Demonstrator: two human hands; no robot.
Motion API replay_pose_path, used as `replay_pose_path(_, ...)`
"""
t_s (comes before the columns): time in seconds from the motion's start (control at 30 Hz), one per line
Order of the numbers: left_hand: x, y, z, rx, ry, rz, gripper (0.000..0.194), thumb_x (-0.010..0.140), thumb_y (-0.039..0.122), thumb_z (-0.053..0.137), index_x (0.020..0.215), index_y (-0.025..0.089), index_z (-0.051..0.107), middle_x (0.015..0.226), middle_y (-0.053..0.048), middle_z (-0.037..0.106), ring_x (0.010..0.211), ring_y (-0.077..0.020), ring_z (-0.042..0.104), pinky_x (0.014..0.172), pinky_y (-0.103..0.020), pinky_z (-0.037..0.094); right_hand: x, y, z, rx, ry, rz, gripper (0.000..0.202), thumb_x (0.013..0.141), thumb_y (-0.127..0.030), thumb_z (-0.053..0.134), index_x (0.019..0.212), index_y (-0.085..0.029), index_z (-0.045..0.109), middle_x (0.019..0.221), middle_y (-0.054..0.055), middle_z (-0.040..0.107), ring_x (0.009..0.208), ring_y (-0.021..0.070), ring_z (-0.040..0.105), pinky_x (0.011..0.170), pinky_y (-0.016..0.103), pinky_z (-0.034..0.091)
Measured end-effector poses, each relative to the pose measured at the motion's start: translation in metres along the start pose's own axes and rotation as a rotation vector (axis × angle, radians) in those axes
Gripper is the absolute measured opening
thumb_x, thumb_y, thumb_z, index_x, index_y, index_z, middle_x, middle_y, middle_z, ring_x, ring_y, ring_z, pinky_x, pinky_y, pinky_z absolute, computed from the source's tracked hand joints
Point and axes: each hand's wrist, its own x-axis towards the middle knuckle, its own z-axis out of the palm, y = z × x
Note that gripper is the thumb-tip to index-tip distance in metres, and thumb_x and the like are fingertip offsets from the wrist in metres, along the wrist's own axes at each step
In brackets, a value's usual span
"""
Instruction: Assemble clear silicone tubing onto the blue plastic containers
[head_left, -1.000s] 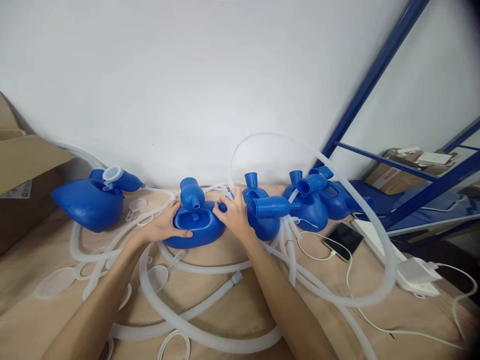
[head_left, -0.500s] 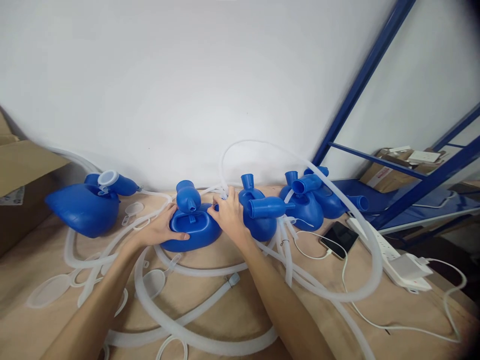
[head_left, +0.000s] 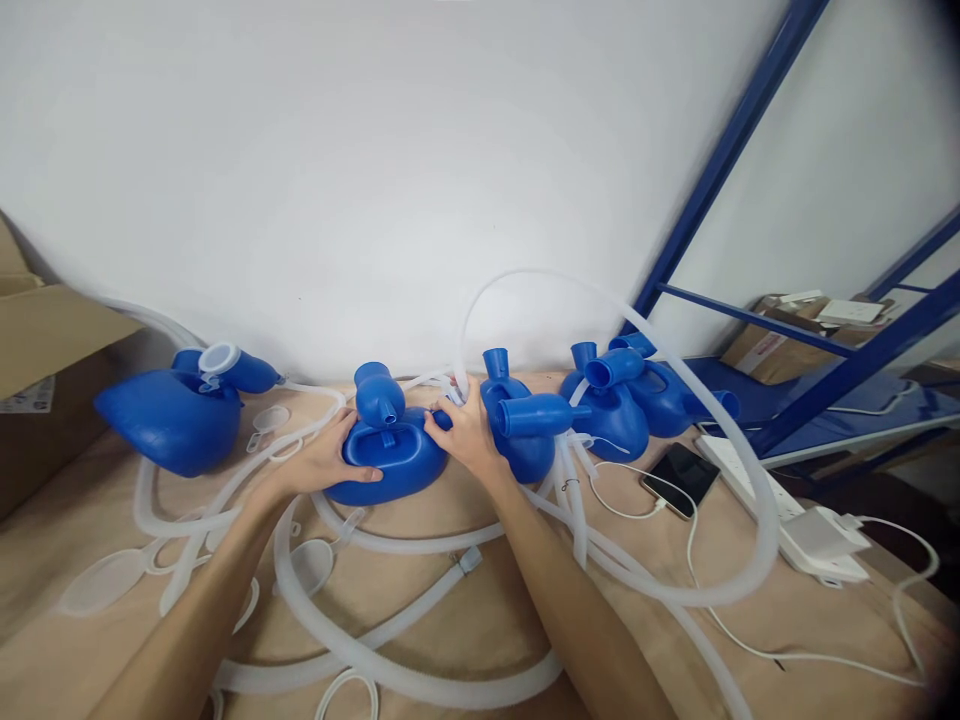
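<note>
A blue bottle [head_left: 405, 462] lies on the brown tabletop, its rounded neck [head_left: 379, 395] pointing up and a small spout facing me. My left hand [head_left: 326, 460] grips its left side, thumb across the near face. At its right end my right hand [head_left: 461, 420] is closed, thumb and fingers pinched by a small blue part. The end of a translucent hose [head_left: 763, 500] rises from behind the right fingers and loops over to the right; whether the fingers hold it is partly hidden.
More blue bottles stand right [head_left: 525, 440] and left [head_left: 176, 420]. Clear hoses and round caps [head_left: 311, 568] spread in front. A phone [head_left: 679, 480], a power strip [head_left: 784, 510], a cardboard box [head_left: 60, 400] and a blue rack [head_left: 720, 160] surround them.
My right hand has shifted slightly, its fingers lower and more curled. The hose loop above it has moved right and up a little. My left hand stays on the bottle.
</note>
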Motion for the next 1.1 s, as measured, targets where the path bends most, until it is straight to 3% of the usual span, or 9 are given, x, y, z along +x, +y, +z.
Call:
replay_pose_path(0.17, 0.001, -0.002, 0.000, 0.010, 0.000, 0.025, 0.090, 0.068, 0.069, 0.083, 0.140, 0.021, 0.056, 0.137, -0.014, 0.056, 0.129, -0.0392, 0.055, 0.114, -0.057, 0.044, -0.002, 0.005, 0.006, 0.018, 0.046, 0.008, 0.019, 0.095, -0.036, 0.070, 0.090, -0.021, 0.080, 0.130, 0.015, 0.052, 0.124, 0.0277, 0.059, 0.106, 0.038, 0.052)
replay_pose_path(0.37, 0.001, -0.002, 0.000, 0.006, -0.014, 0.015, 0.090, 0.070, 0.069, 0.083, 0.141, 0.021, 0.055, 0.137, -0.014, 0.056, 0.130, -0.0396, 0.054, 0.115, -0.058, 0.044, -0.003, 0.007, 0.008, 0.006, 0.053, -0.004, 0.020, 0.098, -0.029, 0.064, 0.092, -0.021, 0.082, 0.129, 0.015, 0.052, 0.121, 0.0263, 0.060, 0.102, 0.038, 0.054)
replay_pose_path(0.63, 0.002, -0.002, 0.000, -0.004, -0.003, 0.026, 0.091, 0.070, 0.067, 0.083, 0.142, 0.021, 0.053, 0.143, -0.015, 0.053, 0.133, -0.0399, 0.052, 0.115, -0.058, 0.044, -0.009, 0.009, 0.007, 0.008, 0.045, -0.011, 0.024, 0.101, -0.033, 0.062, 0.097, -0.023, 0.084, 0.128, 0.016, 0.050, 0.126, 0.0273, 0.058, 0.106, 0.038, 0.053)
replay_pose_path(0.77, 0.002, -0.004, 0.001, -0.007, -0.001, 0.010, 0.091, 0.069, 0.068, 0.083, 0.140, 0.019, 0.054, 0.142, -0.016, 0.052, 0.134, -0.0400, 0.051, 0.118, -0.060, 0.041, -0.011, 0.009, 0.008, -0.044, 0.017, 0.023, 0.027, 0.104, -0.036, 0.058, 0.114, -0.026, 0.082, 0.131, 0.015, 0.050, 0.123, 0.0278, 0.060, 0.104, 0.038, 0.054)
replay_pose_path(0.9, 0.001, -0.005, 0.001, -0.014, -0.007, 0.015, 0.089, 0.071, 0.067, 0.081, 0.142, 0.020, 0.054, 0.143, -0.015, 0.052, 0.134, -0.0401, 0.051, 0.118, -0.060, 0.040, -0.010, 0.015, 0.011, 0.039, 0.036, 0.009, 0.040, 0.104, -0.032, 0.054, 0.142, -0.028, 0.065, 0.132, 0.016, 0.054, 0.120, 0.0291, 0.063, 0.103, 0.043, 0.055)
replay_pose_path(1.0, 0.002, -0.007, 0.000, -0.017, -0.016, 0.012, 0.089, 0.072, 0.066, 0.081, 0.144, 0.021, 0.053, 0.144, -0.015, 0.052, 0.136, -0.0402, 0.051, 0.119, -0.059, 0.040, -0.002, 0.018, 0.011, 0.241, 0.139, 0.059, 0.065, 0.100, -0.032, 0.058, 0.160, -0.021, 0.037, 0.131, 0.018, 0.058, 0.117, 0.0286, 0.064, 0.105, 0.047, 0.055)
replay_pose_path(1.1, 0.002, -0.008, -0.002, -0.017, -0.016, 0.000, 0.091, 0.070, 0.067, 0.082, 0.143, 0.021, 0.054, 0.143, -0.016, 0.054, 0.135, -0.0406, 0.052, 0.118, -0.059, 0.041, 0.014, 0.013, 0.001, 0.485, 0.246, 0.220, 0.085, 0.098, -0.031, 0.059, 0.166, -0.021, 0.009, 0.141, 0.019, 0.054, 0.120, 0.0254, 0.064, 0.109, 0.047, 0.053)
